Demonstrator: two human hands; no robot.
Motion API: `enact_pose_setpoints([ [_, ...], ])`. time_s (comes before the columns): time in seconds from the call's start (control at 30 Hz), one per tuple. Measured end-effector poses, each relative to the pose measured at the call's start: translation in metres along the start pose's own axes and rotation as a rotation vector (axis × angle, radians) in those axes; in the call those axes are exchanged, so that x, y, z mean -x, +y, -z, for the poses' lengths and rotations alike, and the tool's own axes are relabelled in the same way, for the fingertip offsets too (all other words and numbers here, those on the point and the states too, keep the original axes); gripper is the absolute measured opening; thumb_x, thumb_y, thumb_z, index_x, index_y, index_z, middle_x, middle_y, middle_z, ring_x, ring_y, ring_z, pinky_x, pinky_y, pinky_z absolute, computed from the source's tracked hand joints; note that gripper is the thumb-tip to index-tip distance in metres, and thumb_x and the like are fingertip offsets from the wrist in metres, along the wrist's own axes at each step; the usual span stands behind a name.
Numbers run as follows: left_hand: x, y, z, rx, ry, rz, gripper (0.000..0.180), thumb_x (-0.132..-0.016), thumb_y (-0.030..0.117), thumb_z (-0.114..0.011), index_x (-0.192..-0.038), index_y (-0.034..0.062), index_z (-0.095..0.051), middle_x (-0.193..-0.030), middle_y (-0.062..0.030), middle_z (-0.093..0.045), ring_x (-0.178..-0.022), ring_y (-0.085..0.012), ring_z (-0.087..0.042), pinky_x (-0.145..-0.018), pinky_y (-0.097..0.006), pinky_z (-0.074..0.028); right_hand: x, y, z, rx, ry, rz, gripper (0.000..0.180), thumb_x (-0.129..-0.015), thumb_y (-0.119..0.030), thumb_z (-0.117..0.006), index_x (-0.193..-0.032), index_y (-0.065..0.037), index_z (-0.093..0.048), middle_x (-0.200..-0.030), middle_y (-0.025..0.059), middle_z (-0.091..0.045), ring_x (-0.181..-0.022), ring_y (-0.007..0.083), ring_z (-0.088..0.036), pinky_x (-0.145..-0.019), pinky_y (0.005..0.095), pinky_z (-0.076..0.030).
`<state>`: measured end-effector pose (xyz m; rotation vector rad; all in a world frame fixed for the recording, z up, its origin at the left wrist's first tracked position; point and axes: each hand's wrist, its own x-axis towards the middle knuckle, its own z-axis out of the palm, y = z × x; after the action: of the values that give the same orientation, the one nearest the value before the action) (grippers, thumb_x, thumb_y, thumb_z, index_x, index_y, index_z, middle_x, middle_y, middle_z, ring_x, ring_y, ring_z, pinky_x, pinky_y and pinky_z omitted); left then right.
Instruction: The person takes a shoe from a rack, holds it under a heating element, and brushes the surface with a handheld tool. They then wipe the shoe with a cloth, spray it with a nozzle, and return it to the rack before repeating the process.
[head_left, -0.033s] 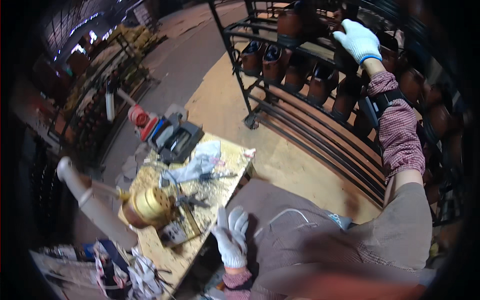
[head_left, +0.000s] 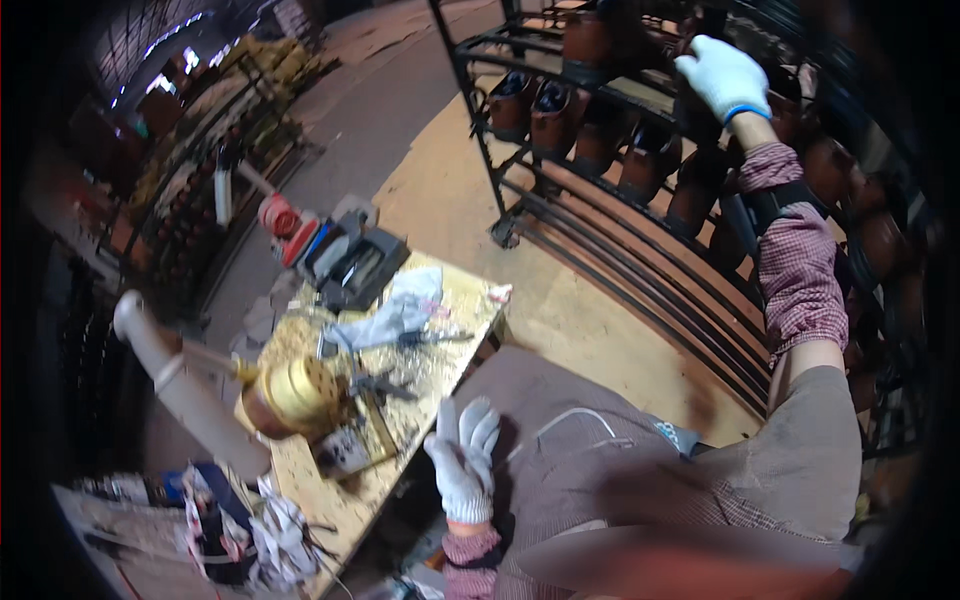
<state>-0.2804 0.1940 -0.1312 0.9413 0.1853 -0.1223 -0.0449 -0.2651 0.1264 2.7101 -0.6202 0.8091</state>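
Observation:
My right hand [head_left: 725, 80], in a white knitted glove, reaches up to the top of a black metal rack [head_left: 630, 215] on the right. Its fingers are curled next to dark brown boots, and what they hold, if anything, is hidden. A brown boot [head_left: 588, 45] stands to the left of it on the same level. More brown boots [head_left: 553, 118] line the shelf below. My left hand [head_left: 463, 465], also gloved, is open and holds nothing, its fingers apart and pointing up. It hovers beside the near edge of a worktable [head_left: 455, 300], in front of my brown apron [head_left: 570, 400].
On the table are a brass-coloured drum-shaped machine part [head_left: 295, 395], pliers [head_left: 385, 385], a pale cloth [head_left: 385, 322] and a black machine [head_left: 355, 265]. A white pipe [head_left: 190, 390] stands left. Crumpled cloths [head_left: 285, 535] lie at the lower left, and another loaded rack [head_left: 200, 180] stands further back.
My view has shifted slightly. My right hand is a little more curled at the rack; my left hand remains beside the table.

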Motion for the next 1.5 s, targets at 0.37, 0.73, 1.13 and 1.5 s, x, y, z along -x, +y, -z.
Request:
enact_pose_setpoints([
  [0.37,0.034,-0.033,0.020,0.724,0.086,0.017,0.083,-0.098,0.075,-0.044,-0.154,0.0132,-0.044,-0.149,-0.0104,-0.055,-0.132,-0.0264,-0.057,-0.112,-0.045,-0.045,0.306,-0.124,0.090,-1.181,-0.411,1.280,0.039,-0.081,-0.027,-0.082,-0.112,-0.004,-0.072,-0.077,0.0076,-0.068,-0.060,0.0274,-0.064,-0.054,0.0387,-0.046],
  [0.73,0.078,-0.012,0.200,0.290,0.688,-0.304,0.079,-0.099,0.066,-0.053,-0.157,0.0132,-0.040,-0.158,-0.0140,-0.045,-0.141,-0.0342,-0.048,-0.117,-0.053,-0.043,0.328,-0.195,0.036,-1.319,-0.507,1.280,0.047,-0.092,-0.024,-0.071,-0.132,0.000,-0.066,-0.130,0.0193,-0.069,-0.111,0.0358,-0.070,-0.088,0.0401,-0.055],
  [1.13,0.066,0.058,0.189,0.651,0.583,-0.580,0.070,-0.103,0.057,-0.051,-0.157,0.0131,-0.041,-0.155,-0.0134,-0.049,-0.140,-0.0328,-0.050,-0.117,-0.053,-0.043,0.354,-0.166,-0.004,-1.155,-0.798,0.981,0.050,-0.083,-0.010,-0.076,-0.132,-0.002,-0.068,-0.125,0.0179,-0.071,-0.111,0.0362,-0.070,-0.097,0.0392,-0.054],
  [1.5,0.086,0.027,0.178,0.825,0.427,-0.709,0.066,-0.106,0.051,-0.051,-0.158,0.0132,-0.041,-0.157,-0.0116,-0.048,-0.143,-0.0309,-0.048,-0.119,-0.053,-0.041,0.335,-0.213,-0.025,-1.262,-0.708,0.967,0.051,-0.084,-0.002,-0.073,-0.135,0.000,-0.064,-0.127,0.0179,-0.070,-0.114,0.0329,-0.069,-0.099,0.0372,-0.054],
])
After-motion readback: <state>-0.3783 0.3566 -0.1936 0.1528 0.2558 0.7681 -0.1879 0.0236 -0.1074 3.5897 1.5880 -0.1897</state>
